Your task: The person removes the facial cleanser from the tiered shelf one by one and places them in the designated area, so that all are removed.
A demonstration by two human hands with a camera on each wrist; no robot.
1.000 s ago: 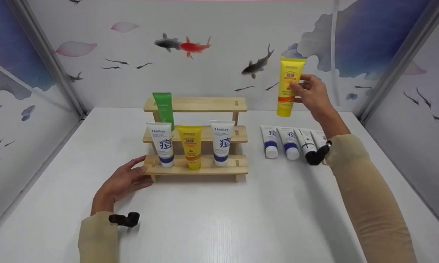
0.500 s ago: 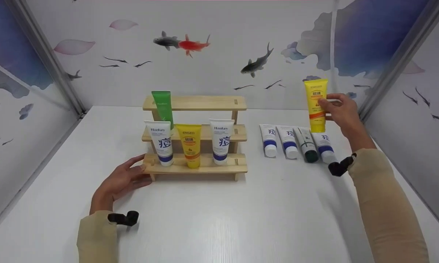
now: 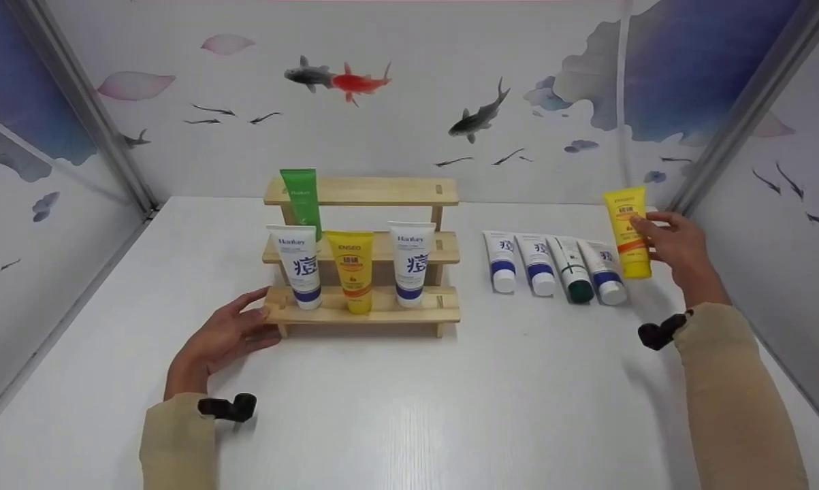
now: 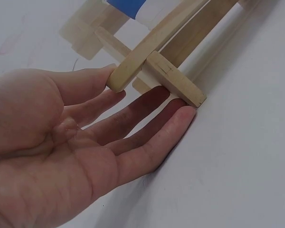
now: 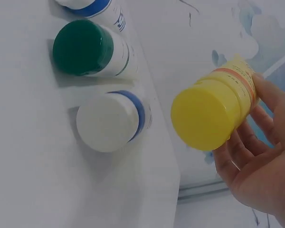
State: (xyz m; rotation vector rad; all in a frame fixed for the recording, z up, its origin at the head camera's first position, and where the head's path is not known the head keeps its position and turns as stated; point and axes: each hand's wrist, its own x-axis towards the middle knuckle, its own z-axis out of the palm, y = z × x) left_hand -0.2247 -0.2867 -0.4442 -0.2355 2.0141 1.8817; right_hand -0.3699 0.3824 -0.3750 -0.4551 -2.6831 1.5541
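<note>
The forward-reaching right hand pinches a yellow tube, lower and farther right than before, while the left hand, fingers loosely extended, touches the wooden rack.

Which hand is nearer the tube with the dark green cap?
Right. The right hand is to the right of that tube, just past one white tube; the left hand is far to its left, at the wooden rack's left end.

rack on table | three tubes on front tier | four tubes right of rack
</note>
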